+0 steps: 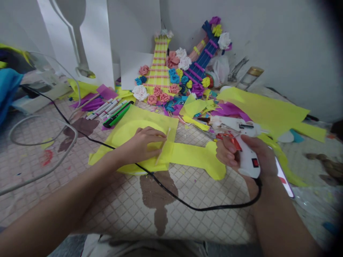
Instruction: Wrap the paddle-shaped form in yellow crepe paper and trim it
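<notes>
My right hand (249, 157) is wrapped round a white hot glue gun (248, 162) with a red trigger, its nozzle pointing left and away. From the glue gun's handle a black cord runs left across the table. My left hand (146, 144) lies with fingers stretched on a yellow guitar-shaped paper cutout (187, 154). Its fingertips touch a thin pale stick (163, 146) set across the cutout, where the neck meets the body. Under and behind the cutout spreads a larger yellow sheet (136, 116).
Two decorated paper guitars, one yellow (160, 67) and one blue (202, 60), lean at the back among paper flowers. A green cutter (118, 115) and several white markers (103, 109) lie at left. A phone (284, 178) sits beside my right wrist. Yellow paper (262, 110) covers the right rear.
</notes>
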Action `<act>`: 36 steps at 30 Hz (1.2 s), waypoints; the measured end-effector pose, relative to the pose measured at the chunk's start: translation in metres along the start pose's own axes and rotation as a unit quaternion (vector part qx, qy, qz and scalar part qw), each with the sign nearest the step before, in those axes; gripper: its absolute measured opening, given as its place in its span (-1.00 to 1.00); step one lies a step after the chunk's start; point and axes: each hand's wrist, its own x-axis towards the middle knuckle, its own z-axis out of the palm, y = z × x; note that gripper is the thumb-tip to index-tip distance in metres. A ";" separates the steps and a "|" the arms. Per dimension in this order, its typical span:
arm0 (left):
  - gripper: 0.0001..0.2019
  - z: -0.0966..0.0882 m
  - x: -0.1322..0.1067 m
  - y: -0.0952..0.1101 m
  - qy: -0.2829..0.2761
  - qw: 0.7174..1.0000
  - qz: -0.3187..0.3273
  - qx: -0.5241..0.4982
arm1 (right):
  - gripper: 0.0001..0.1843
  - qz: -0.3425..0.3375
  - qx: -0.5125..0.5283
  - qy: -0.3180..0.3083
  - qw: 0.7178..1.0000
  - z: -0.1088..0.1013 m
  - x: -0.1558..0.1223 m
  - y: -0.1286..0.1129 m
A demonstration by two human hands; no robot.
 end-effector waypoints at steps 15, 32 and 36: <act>-0.63 0.009 0.000 0.008 -0.007 1.000 0.016 -0.009 | -0.61 0.009 -0.095 -0.016 0.995 -0.012 0.004 0.002; -0.65 0.001 -0.001 0.007 -0.075 0.995 0.065 0.008 | -0.65 0.010 -0.026 -0.034 0.999 -0.005 0.003 0.003; -0.61 0.007 -0.001 0.004 -0.063 0.996 0.067 0.014 | -0.65 0.003 -0.017 -0.069 0.997 -0.012 0.005 0.005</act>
